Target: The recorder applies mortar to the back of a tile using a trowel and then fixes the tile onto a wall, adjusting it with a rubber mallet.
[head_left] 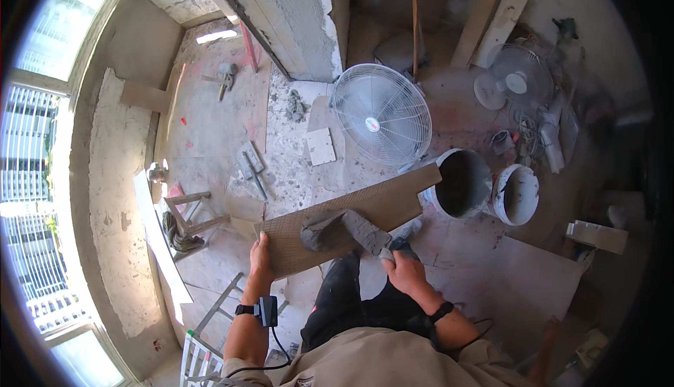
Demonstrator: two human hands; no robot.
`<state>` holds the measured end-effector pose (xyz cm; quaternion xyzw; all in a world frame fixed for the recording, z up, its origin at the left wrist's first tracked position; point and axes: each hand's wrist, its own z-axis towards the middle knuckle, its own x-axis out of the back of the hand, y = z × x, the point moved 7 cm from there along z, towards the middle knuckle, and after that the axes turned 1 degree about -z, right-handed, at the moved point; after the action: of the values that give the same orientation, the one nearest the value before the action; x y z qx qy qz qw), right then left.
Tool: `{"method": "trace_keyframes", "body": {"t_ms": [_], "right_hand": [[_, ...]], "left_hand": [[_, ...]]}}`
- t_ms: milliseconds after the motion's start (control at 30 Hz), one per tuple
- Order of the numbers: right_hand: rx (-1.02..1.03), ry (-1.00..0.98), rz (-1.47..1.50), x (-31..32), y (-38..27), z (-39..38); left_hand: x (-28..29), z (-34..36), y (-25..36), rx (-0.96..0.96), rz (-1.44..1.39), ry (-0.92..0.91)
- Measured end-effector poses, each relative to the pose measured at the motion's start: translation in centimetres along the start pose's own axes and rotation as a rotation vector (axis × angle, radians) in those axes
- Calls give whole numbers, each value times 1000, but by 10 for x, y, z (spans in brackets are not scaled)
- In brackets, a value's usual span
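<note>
Beige shirt [379,360] foremost; left hand [260,259] has its grip on a brown panel [379,204], right hand [405,273] clasping a mortar-smeared trowel [368,235].

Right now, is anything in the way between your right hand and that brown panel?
Only the trowel that the right hand grips, reaching over the panel up to the grey mortar; nothing else visible stands between them.

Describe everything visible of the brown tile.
The brown tile is long, flat and ceramic-looking, with a grid-like texture on its upward face and a notched right end. It is held off the floor, slanting across the view, its left end gripped by the left hand. Grey mortar sits on it; a mortar-coated trowel overlaps its near edge. Its underside is hidden.
</note>
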<state>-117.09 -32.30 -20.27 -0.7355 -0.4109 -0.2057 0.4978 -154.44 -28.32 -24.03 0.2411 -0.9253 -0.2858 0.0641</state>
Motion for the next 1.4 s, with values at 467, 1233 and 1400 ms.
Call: {"method": "trace_keyframes", "body": {"t_ms": [467,1233,1400], "right_hand": [[-799,-665,1904,-90,-96,-38],[-283,-22,129,-42,-126,10],[-678,1,858,-32,-69,-12]], "left_hand": [[-12,16,23,50,-21,-141],[-29,67,67,67,54,-344],[-51,61,88,-18,129,-335]]}}
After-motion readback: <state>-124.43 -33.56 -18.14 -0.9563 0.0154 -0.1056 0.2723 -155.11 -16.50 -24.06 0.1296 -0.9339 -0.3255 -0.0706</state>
